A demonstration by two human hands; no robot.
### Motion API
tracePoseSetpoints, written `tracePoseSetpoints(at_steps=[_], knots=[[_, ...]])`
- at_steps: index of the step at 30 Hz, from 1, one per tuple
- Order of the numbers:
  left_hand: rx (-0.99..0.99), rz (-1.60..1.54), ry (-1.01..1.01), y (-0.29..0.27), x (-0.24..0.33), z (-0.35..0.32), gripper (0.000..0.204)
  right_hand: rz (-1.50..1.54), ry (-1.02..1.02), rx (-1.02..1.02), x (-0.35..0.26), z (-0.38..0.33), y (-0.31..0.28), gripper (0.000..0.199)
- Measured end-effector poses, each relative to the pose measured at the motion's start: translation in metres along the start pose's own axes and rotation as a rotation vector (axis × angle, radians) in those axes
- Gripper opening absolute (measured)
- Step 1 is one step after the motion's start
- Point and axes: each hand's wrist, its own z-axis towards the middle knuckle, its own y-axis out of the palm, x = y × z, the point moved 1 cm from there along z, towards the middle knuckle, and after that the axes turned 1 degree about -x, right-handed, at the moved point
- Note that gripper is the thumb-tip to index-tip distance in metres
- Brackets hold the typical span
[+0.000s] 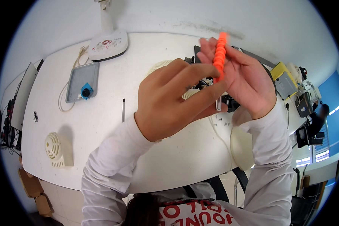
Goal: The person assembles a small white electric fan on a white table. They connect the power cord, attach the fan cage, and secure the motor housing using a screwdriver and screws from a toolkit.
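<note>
Over the white table point(101, 150), my left hand point(173, 94) pinches the lower end of an orange ribbed rod point(220, 56) between thumb and fingers. The rod stands nearly upright and looks slightly blurred. A silver metal tube point(218, 104) shows below the pinch; whether it joins the rod is hidden. Behind the rod, my right hand point(248, 77) is open, palm showing, thumb and fingers apart; I cannot tell whether it touches the rod. Beneath my hands, a cream grille point(160, 67) and some dark parts are partly covered. Several small screws point(222, 121) lie near my right wrist.
At left are a grey tray point(73, 73) holding a blue and black part, a white stand base point(109, 46) and a cream vented housing point(58, 150). A thin dark-tipped rod point(124, 110) lies mid-table. A cream oval part point(242, 148) is at right; a person sits far right.
</note>
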Motion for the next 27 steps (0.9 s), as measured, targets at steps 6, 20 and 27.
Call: tracePoseSetpoints(at_steps=[6, 20, 27], knots=[[0.295, -0.106, -0.118, -0.026, -0.007, 0.01, 0.011, -1.368, -0.061, 0.097, 0.006, 0.001, -0.003, 0.039], [0.133, -0.171, -0.306, 0.01, -0.058, -0.009, 0.037, -0.468, -0.851, 0.133, 0.037, 0.015, -0.036, 0.037], [-0.284, 0.016, -0.401, 0.081, -0.101, -0.097, 0.065, -0.68, -1.073, 0.318, 0.044, 0.034, -0.056, 0.048]])
